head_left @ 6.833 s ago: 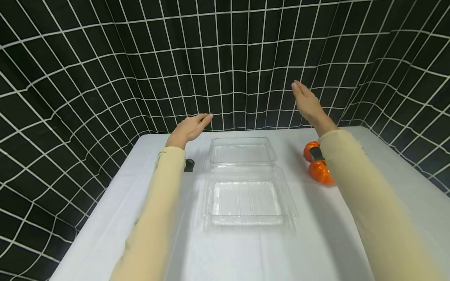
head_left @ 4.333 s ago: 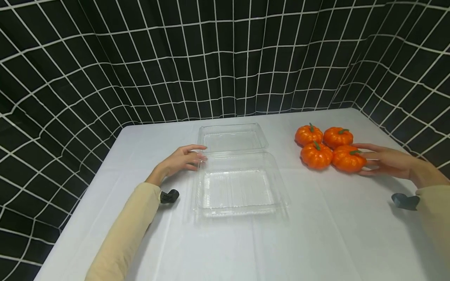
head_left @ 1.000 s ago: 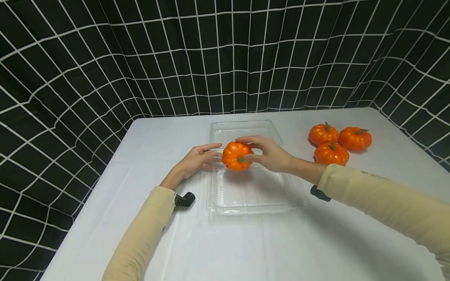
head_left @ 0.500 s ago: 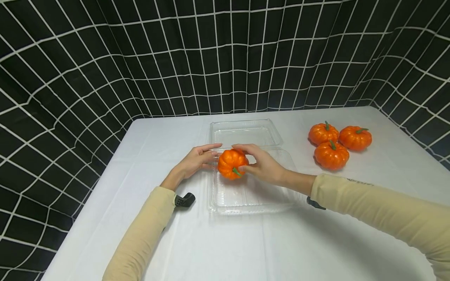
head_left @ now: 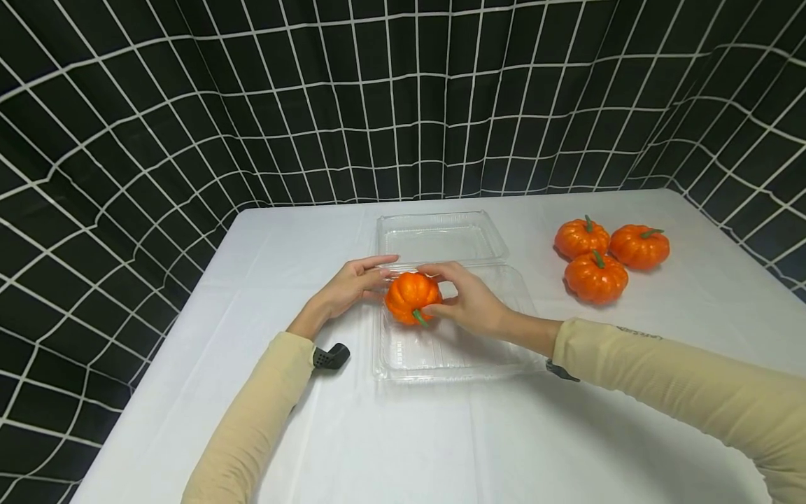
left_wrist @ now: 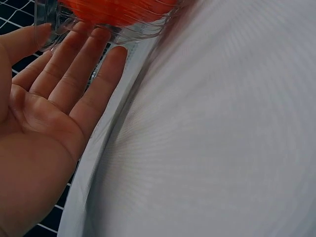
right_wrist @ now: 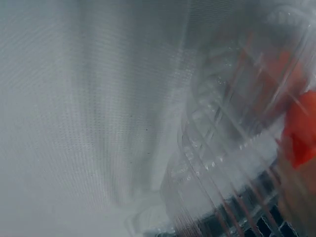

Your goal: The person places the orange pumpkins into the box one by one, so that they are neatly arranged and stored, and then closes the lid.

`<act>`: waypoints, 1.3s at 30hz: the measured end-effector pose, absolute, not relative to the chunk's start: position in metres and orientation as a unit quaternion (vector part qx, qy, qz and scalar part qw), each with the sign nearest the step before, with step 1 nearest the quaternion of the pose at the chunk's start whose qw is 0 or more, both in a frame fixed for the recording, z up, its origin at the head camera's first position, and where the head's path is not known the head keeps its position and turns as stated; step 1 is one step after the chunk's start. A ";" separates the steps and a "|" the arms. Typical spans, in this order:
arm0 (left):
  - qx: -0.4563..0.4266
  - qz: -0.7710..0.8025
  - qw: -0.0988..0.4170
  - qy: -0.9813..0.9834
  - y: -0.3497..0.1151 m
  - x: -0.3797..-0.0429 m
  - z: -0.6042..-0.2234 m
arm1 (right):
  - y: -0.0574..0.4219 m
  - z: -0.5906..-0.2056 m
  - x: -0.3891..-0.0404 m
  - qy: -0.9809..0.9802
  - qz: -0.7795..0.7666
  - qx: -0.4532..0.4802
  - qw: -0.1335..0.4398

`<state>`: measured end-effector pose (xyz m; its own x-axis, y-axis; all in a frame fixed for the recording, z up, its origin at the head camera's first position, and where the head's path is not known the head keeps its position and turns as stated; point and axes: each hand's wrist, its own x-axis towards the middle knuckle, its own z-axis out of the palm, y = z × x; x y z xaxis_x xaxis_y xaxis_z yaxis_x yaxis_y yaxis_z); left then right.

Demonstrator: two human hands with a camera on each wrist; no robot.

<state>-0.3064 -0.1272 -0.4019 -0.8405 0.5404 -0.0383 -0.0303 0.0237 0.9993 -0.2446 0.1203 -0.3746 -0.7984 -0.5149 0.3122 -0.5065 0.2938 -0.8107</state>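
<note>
A clear plastic clamshell container lies open on the table, its lid folded back at the far side. My right hand holds a small orange pumpkin by fingers and thumb, in the back left part of the container's base; its green stem points towards me. Through the clear wall the pumpkin shows orange in the left wrist view. My left hand touches the container's left edge, fingers mostly straight. Only part of the pumpkin shows in the right wrist view, behind the ribbed plastic.
Three more orange pumpkins sit close together at the back right of the white-covered table. Dark curtains with a white grid stand around the back and sides.
One pumpkin was taken from the group at the right and brought over the container. Over the last second my right hand has lowered it slightly left and nearer. My left hand has stayed.
</note>
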 end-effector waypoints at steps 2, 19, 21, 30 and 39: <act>0.186 0.674 0.212 0.682 -0.127 -0.306 -0.402 | 0.121 -0.375 -0.245 0.803 -0.506 -0.314 0.007; 0.181 0.673 0.212 0.685 -0.127 -0.306 -0.401 | 0.123 -0.371 -0.248 0.833 -0.459 -0.310 -0.004; 0.181 0.673 0.211 0.685 -0.127 -0.306 -0.401 | 0.123 -0.370 -0.248 0.834 -0.461 -0.302 0.003; 0.181 0.680 0.211 0.678 -0.127 -0.305 -0.401 | 0.123 -0.370 -0.248 0.836 -0.471 -0.279 0.021; 0.185 0.679 0.211 0.678 -0.127 -0.306 -0.402 | 0.122 -0.370 -0.249 0.837 -0.472 -0.276 0.020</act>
